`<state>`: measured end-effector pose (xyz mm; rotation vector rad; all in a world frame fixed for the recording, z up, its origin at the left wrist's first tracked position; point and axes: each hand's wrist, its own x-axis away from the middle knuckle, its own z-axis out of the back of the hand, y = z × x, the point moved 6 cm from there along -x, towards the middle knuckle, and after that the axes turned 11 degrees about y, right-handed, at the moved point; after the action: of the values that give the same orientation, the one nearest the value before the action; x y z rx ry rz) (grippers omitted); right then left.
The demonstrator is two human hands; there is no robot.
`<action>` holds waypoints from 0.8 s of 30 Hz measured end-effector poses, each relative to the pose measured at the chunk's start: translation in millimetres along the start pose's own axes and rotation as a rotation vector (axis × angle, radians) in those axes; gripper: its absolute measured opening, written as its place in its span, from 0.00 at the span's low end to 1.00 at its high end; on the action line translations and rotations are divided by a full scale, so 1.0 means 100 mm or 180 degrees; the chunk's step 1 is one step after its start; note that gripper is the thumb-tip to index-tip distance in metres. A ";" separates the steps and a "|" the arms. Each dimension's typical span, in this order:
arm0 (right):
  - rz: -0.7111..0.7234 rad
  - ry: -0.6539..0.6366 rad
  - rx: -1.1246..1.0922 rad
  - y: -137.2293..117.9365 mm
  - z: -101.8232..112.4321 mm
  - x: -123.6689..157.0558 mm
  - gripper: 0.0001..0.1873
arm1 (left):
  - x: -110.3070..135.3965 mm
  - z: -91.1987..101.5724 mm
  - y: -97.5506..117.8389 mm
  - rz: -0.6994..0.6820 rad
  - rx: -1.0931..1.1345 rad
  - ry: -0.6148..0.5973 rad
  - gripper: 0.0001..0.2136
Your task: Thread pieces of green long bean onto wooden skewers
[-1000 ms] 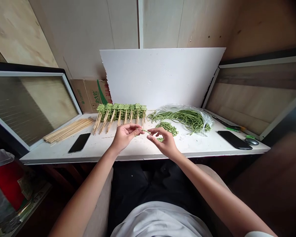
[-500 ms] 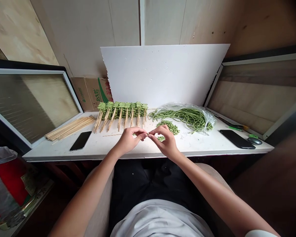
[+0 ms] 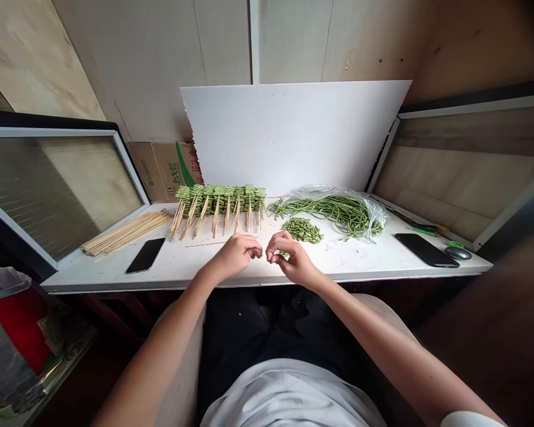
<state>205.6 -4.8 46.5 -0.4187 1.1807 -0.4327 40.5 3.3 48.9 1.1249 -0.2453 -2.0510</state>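
Note:
Side by side over the front of the white table (image 3: 356, 270), my two hands are a small gap apart. My left hand (image 3: 235, 255) has its fingers curled down, and anything between them is hidden. Thumb and fingers of my right hand (image 3: 291, 256) bend together; what they hold, if anything, is too small to make out. Just beyond my right hand lies a pile of short cut green beans (image 3: 303, 230), with a few pieces partly hidden beneath the hand. A single bamboo skewer (image 3: 207, 244) lies near my left hand. Behind it stand stacked bean skewers (image 3: 222, 198), sticks toward me.
Long green beans (image 3: 351, 214) rest in a clear plastic bag at the back right. Loose bamboo skewers (image 3: 127, 231) and a phone (image 3: 146, 255) lie left. Another dark phone (image 3: 426, 249) and a mouse (image 3: 458, 253) sit right. A white board (image 3: 293, 136) stands behind.
My hands, whose fingertips met half a second ago, have drawn slightly apart and their fingers have curled downward. The beans and skewers on the table stay where they were.

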 end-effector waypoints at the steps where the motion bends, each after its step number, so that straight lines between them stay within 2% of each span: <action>1: 0.0022 0.0004 -0.0054 -0.05 0.02 -0.01 0.12 | -0.01 0.07 -0.05 0.0069 -0.0030 0.0075 0.13; 4: 0.0098 0.0149 -0.0034 -0.17 0.13 -0.08 0.09 | -0.01 0.35 -0.20 0.0544 0.0111 0.0558 0.10; 7: 0.0108 0.0410 0.0358 -0.06 0.34 -0.17 0.10 | 0.00 0.54 -0.21 0.0669 0.0098 0.0788 0.11; 9: 0.0088 0.0665 0.0765 0.19 0.53 -0.21 0.12 | 0.00 0.54 -0.21 0.0704 0.0204 0.0748 0.14; 11: -0.0065 0.0810 0.1182 0.54 0.75 -0.20 0.14 | 0.00 0.49 -0.24 0.0781 0.0372 0.0659 0.15; 16: -0.1087 0.1226 0.1775 1.42 1.32 -0.04 0.14 | 0.02 0.36 -0.36 0.1069 0.0411 0.0423 0.16; 18: -0.1424 0.1183 0.1812 1.65 1.45 0.01 0.14 | 0.03 0.35 -0.38 0.1135 0.0402 0.0395 0.16; 24: -0.1806 0.0869 0.2136 2.10 1.64 -0.07 0.12 | 0.06 0.30 -0.39 0.1060 0.0372 0.0151 0.16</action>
<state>379.3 190.9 -5.5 -0.0966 1.0863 -1.3649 -5.6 19.7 43.5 1.1179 -0.4998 -1.7319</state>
